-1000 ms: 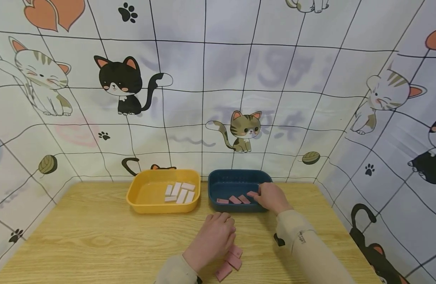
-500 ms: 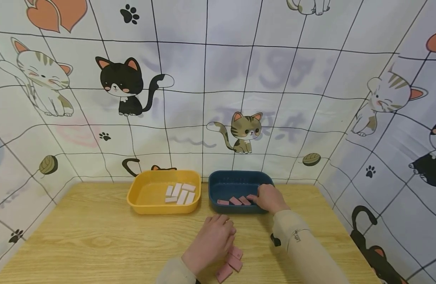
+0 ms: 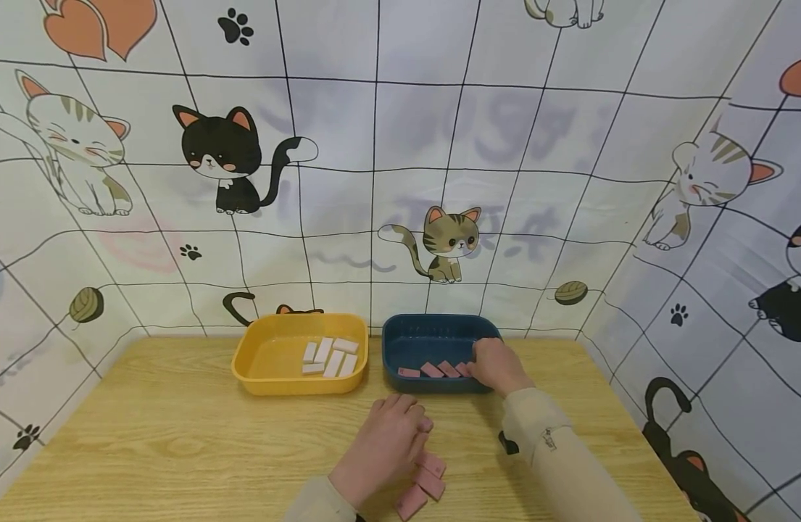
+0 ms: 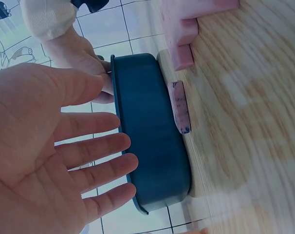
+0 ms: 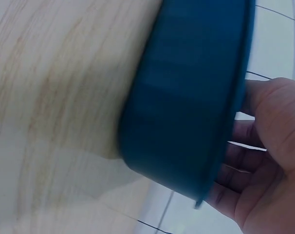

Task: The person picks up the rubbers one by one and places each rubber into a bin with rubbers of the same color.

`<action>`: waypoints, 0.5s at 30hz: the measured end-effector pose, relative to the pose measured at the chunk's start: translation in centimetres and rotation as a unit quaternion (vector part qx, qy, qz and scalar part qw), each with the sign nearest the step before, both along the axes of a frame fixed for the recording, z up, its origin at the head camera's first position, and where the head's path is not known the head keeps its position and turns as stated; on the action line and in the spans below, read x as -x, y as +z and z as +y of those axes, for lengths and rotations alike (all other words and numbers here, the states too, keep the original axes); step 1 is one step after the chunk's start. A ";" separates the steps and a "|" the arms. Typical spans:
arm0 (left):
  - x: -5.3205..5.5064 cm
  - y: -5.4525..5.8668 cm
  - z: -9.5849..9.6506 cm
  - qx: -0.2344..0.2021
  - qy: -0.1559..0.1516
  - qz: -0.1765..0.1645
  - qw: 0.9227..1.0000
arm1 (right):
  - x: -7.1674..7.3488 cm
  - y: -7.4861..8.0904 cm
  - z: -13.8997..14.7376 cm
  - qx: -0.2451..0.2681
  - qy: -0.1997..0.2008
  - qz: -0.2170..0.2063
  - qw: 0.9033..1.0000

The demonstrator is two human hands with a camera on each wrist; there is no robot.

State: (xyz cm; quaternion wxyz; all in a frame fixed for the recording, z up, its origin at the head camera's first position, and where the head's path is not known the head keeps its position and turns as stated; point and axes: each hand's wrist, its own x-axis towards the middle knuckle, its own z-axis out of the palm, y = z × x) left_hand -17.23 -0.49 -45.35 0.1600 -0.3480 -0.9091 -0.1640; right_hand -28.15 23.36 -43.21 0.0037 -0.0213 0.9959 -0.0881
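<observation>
Cat-print backdrop (image 3: 335, 196), bench (image 3: 198, 442) | left hand (image 3: 386, 444): fingers spread | right hand (image 3: 501, 366): pinching pink block (image 3: 462, 370), now lowered inside blue tray (image 3: 433, 385), apparently extending the row (image 3: 430, 370)

Slim gap between yellow tray (image 3: 296, 386) and blue tray (image 3: 433, 330); wall (image 3: 335, 203) close behind both. Right hand (image 3: 500, 366) blocks blue tray's right end. Left hand (image 3: 382, 446) and pink tiles (image 3: 430, 482) obstruct near middle. Passable: wide counter (image 3: 178, 442) stretch at left; narrower lane between pink tiles and right sleeve (image 3: 570, 460).
</observation>
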 end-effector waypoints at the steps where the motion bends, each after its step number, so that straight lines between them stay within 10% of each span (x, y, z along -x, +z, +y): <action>1: 0.0 0.0 -0.1 -0.004 0.000 -0.001 1.000 | -0.2 0.2 0.0 0.002 0.001 0.004 1.000; 15: 0.2 0.0 -1.3 -0.004 0.028 -0.030 0.999 | -5.5 1.6 -0.9 0.046 0.076 0.151 0.985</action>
